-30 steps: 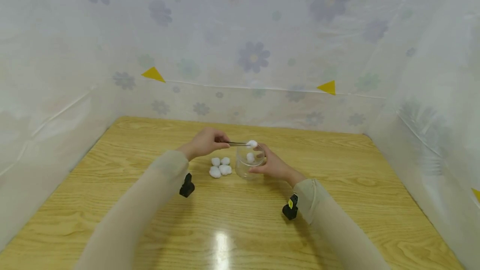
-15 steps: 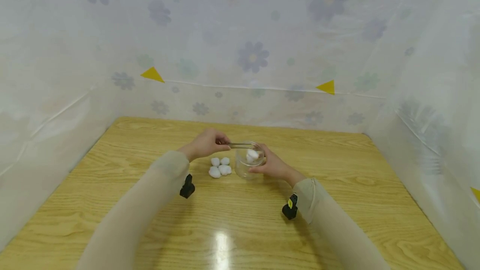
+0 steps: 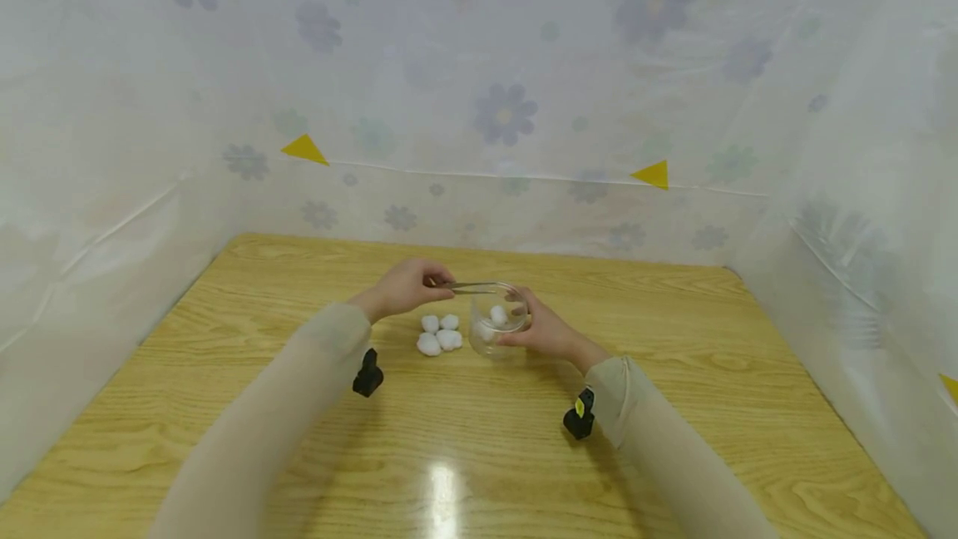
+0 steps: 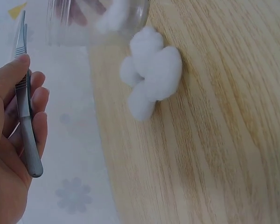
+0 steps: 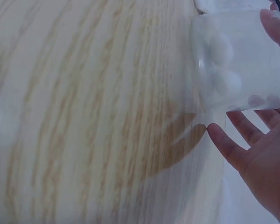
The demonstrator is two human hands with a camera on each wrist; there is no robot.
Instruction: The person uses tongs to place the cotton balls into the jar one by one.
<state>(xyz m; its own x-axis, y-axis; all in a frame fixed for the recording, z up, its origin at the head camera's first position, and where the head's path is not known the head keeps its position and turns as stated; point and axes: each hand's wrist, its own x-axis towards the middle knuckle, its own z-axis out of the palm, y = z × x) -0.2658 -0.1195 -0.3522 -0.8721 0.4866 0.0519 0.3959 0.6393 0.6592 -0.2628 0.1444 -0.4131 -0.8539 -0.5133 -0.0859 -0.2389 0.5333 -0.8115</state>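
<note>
My left hand [image 3: 410, 284] pinches metal tweezers [image 3: 473, 285] between thumb and fingers, their tips over the mouth of a clear jar [image 3: 479, 343]. In the left wrist view the tweezers [image 4: 26, 116] lie along the curled fingers, with nothing between their prongs. My right hand [image 3: 552, 331] holds the jar from the right, thumb in front and fingers behind. Inside the jar are white cotton balls [image 3: 497, 316]; the right wrist view shows two of them [image 5: 221, 49] near its base. Left of the jar a cluster of several cotton balls [image 4: 161, 72] lies on the table.
The wood-grain table [image 3: 479, 422] reaches back to a flower-patterned white curtain [image 3: 449, 90], with similar sheets at both sides. Black cameras are worn at both wrists, the left camera [image 3: 367, 373] and the right camera [image 3: 579, 414], low over the table.
The cotton ball held in the tweezers has been let go and has dropped into the jar. The left hand has shifted slightly left with the tweezers; the right hand stays on the jar.
</note>
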